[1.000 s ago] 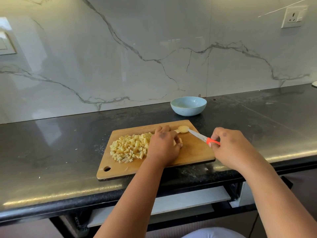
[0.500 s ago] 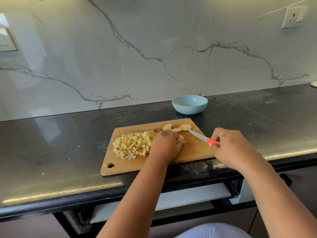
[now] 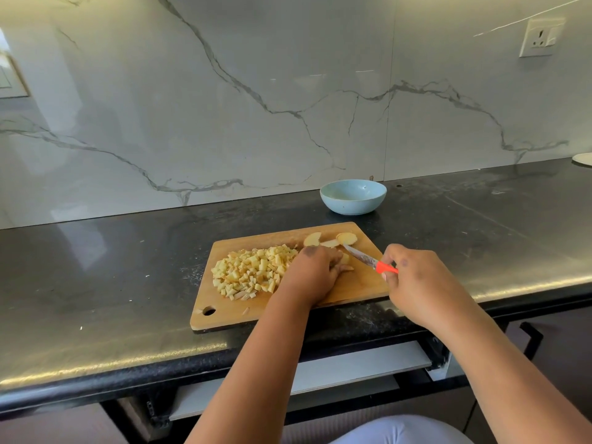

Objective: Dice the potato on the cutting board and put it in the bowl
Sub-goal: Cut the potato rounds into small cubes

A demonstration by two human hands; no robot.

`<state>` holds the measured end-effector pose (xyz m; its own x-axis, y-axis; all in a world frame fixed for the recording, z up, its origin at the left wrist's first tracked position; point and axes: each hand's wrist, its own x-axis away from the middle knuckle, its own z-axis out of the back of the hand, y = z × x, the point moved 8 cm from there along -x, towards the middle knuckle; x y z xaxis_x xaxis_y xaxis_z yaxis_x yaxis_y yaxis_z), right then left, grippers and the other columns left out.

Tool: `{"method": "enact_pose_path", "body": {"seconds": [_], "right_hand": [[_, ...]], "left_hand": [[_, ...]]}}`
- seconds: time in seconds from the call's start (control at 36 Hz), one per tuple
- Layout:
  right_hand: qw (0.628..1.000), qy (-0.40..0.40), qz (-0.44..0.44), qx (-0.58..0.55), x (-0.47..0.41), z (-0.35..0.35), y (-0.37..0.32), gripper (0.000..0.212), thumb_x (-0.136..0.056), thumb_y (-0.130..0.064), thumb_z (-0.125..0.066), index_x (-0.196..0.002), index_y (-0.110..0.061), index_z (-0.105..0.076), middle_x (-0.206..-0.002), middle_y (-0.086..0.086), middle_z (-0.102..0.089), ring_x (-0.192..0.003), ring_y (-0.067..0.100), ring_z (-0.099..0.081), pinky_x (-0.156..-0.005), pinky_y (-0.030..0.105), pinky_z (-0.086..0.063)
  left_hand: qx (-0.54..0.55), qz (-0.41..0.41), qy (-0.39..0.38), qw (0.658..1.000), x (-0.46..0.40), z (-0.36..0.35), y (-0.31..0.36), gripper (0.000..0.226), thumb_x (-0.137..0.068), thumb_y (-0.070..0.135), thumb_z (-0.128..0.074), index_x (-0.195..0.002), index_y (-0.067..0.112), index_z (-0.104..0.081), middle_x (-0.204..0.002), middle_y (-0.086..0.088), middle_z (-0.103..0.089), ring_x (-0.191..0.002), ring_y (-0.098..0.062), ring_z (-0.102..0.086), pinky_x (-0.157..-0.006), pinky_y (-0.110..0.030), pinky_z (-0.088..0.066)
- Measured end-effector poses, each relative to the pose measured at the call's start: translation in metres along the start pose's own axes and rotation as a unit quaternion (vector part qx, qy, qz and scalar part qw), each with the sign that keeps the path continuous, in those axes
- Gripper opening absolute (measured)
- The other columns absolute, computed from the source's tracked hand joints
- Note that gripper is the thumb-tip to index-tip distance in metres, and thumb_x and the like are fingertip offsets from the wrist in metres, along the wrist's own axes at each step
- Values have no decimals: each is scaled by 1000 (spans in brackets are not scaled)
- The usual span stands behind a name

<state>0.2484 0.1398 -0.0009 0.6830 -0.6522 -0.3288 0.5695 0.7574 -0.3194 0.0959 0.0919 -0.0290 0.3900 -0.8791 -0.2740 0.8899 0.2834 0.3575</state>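
Head view: my left hand (image 3: 315, 271) pressed a potato piece (image 3: 345, 258) onto the cutting board (image 3: 346, 293), fingers curled over it. My right hand (image 3: 416, 280) gripped the knife (image 3: 368, 260). Diced potato (image 3: 253, 272) lay heaped left; the bowl (image 3: 353, 197) stood behind the board.

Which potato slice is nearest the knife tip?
The round slice at the board's far right corner; the other two lie farther left.
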Motion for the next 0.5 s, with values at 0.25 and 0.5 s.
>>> {"method": "enact_pose_path", "body": {"seconds": [0.25,0.5], "right_hand": [[1000,-9,12,16,6,0,-8,20,-91,-5,-56,-104,-18,-50,-87,0,-54,-74,15,-52,-55,25,-39],[1000,18,23,6,1,7,-3,14,-94,-8,-54,-107,-14,-53,-85,2,-56,-71,16,-52,-55,27,-37]], "left_hand": [[16,10,34,999,0,2,0,38,-94,39,-61,-127,19,-65,-131,0,-62,-119,-16,-56,-102,-31,-44],[-55,-53,103,992,2,8,17,18,-93,30,-63,-102,17,-72,-124,0,-60,-124,-21,-42,-101,-31,-38]]}}
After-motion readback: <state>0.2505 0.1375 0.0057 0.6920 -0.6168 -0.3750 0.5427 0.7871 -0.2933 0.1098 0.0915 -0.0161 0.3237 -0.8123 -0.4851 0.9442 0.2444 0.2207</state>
